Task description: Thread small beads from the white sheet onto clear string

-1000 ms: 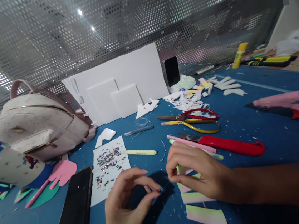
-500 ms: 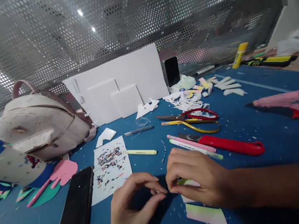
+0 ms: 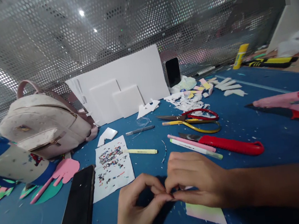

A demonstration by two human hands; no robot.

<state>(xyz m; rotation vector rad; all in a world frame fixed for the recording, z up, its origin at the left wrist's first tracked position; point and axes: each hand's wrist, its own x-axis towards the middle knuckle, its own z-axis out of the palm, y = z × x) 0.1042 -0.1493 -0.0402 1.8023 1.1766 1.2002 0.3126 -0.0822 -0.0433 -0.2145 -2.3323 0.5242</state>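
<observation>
My left hand (image 3: pixel 144 206) and my right hand (image 3: pixel 197 180) meet fingertip to fingertip low in the middle of the view. Both are closed in a pinch, and whatever lies between the fingertips is too small to make out. Just beyond them is a short beaded string (image 3: pixel 165 151). To the left, a white paper sheet (image 3: pixel 115 188) carries many tiny coloured beads (image 3: pixel 110 157). Strips of green-and-pink paper (image 3: pixel 205 213) lie below my right hand, partly hidden by it.
Beyond my hands lie a yellow marker (image 3: pixel 143 151), pink and white pens (image 3: pixel 192 143), a red-handled cutter (image 3: pixel 231 145) and scissors (image 3: pixel 201 116). A pink glue gun (image 3: pixel 285 100) is at right. On the left are a phone (image 3: pixel 75 210), a backpack (image 3: pixel 42 120) and a white-and-blue container (image 3: pixel 11 160).
My left hand has moved right and its fingertips now touch those of my right hand. The left fingers have closed more. The view has shifted slightly.
</observation>
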